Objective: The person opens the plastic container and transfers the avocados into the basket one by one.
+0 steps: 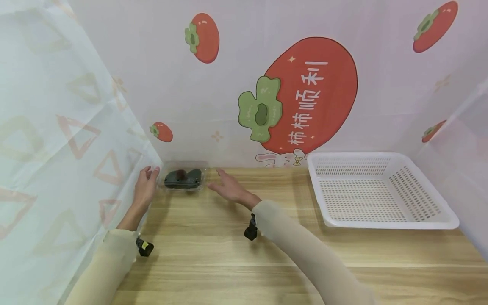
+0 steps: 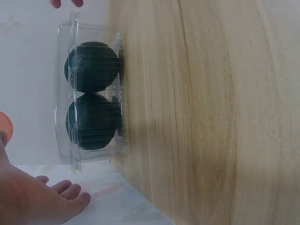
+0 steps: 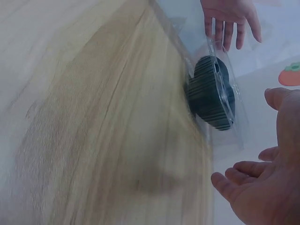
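Observation:
A clear plastic lidded box (image 1: pixel 183 186) stands at the far left of the table, against the back sheet. Inside it lie dark green rounded things (image 2: pixel 96 68), two of them side by side in the left wrist view; their kind cannot be told. At the box's left side, my left hand (image 1: pixel 145 186) has its fingers loosely spread, close to the box. My right hand (image 1: pixel 230 187) reaches in from the right, fingers extended, with a gap between it and the box. In the right wrist view the right hand (image 3: pixel 262 183) holds nothing, and the left hand (image 3: pixel 230 16) appears beyond the box.
A white perforated plastic basket (image 1: pixel 381 199) sits on the right side of the wooden table (image 1: pixel 213 262). Printed sheets form a back wall (image 1: pixel 228 93) and side walls, the left sheet (image 1: pixel 68 140) running right beside my left arm.

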Available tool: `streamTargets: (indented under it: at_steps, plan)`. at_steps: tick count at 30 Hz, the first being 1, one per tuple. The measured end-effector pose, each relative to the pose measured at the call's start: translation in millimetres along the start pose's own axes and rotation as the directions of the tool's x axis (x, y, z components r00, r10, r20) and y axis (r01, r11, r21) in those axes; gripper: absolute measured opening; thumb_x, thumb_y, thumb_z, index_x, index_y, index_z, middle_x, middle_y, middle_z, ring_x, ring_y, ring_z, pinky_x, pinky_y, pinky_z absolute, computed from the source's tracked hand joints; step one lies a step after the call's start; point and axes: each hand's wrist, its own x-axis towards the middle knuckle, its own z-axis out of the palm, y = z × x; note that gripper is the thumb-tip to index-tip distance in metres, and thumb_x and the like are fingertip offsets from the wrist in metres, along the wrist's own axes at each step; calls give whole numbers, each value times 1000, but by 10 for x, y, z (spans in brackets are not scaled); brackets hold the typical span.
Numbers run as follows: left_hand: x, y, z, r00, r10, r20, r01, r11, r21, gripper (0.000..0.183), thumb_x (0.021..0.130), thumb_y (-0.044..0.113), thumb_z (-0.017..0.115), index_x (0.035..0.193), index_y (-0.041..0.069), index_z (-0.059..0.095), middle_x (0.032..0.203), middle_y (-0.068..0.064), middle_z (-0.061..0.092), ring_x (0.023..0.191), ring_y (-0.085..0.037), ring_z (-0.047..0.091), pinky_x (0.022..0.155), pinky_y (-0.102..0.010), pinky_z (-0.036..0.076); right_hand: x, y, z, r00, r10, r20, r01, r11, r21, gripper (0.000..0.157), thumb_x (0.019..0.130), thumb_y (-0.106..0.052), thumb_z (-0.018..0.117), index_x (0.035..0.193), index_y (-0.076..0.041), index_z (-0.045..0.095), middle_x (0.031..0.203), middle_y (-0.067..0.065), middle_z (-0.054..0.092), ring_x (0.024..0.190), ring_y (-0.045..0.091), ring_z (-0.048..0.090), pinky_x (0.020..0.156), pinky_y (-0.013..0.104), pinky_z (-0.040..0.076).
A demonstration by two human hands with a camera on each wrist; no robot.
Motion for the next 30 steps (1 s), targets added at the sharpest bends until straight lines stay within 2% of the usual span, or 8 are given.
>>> streamTargets:
  at_steps: [3,8,11,16,23,30]
  plan:
    - [13,-2,16,1000,-14,3,14,999,-32,88,109,64,36,168,3,13,170,-26,29,152,-46,35,126,-57,28,26,0,57,1000,19,-6,-18,999,39,83,109,-49,53,168,-3,17,172,18,29,157,34,33,128,46,29]
    - [41,-11,40,999,-48,15,49,997,-55,86,109,63,35,169,5,12,170,-24,28,149,-46,40,125,-56,30,57,-15,136,999,39,-8,-38,993,113,86,108,-53,52,169,-3,16,171,18,32,155,34,37,125,48,35]
    - [67,-20,71,997,-70,15,71,994,-79,86,109,63,36,169,5,13,171,-25,28,152,-44,36,127,-56,28,73,-12,177,999,53,-4,-52,986,159,88,108,-54,52,169,-4,14,170,20,33,154,35,38,124,51,37]
    - [85,-67,77,995,-96,15,97,983,-153,85,109,61,40,169,5,14,172,-25,24,157,-40,26,130,-52,21,119,-28,284,998,65,5,-65,974,217,87,109,-52,52,169,-3,13,171,20,30,156,36,35,125,53,34]
    - [92,-107,102,994,-93,65,106,965,-240,85,111,57,40,169,4,8,175,-22,12,161,-38,15,132,-52,14,179,0,365,997,73,27,-77,969,237,92,108,-56,52,169,-2,10,172,20,27,158,32,31,127,49,31]
    - [150,-124,129,992,-106,72,122,957,-263,87,110,57,42,168,2,9,179,-3,0,163,-32,11,132,-45,13,240,10,372,996,82,46,-91,956,278,92,108,-58,50,169,-4,6,174,18,23,160,31,27,129,49,28]
